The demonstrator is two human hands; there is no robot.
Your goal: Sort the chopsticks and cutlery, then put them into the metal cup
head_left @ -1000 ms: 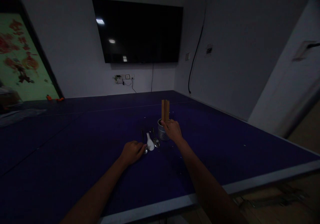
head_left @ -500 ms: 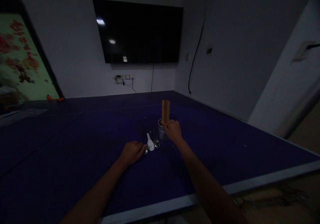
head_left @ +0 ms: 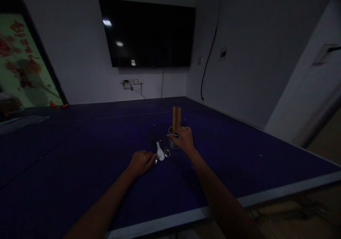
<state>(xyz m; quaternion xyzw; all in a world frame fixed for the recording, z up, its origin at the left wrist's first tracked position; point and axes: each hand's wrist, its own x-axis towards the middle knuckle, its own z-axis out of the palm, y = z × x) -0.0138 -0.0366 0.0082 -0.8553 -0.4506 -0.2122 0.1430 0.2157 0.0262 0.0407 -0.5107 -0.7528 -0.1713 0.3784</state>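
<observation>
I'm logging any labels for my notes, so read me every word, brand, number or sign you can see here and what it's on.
None can be read.
Black wall-mounted television screen: only lamp reflections, no logo visible.
Round metal utensil holder gripped by the right hand: no marking legible.
White wall socket strip: too small to read.

Metal cup [head_left: 172, 143]: small, silver, upright on the blue surface [head_left: 80, 153], partly hidden by a hand. Wooden chopsticks [head_left: 176, 118] stood upright inside as a bundle. White ceramic spoon [head_left: 160, 154] laid flat just left of cup, betw. two metal spoons [head_left: 166, 151].
</observation>
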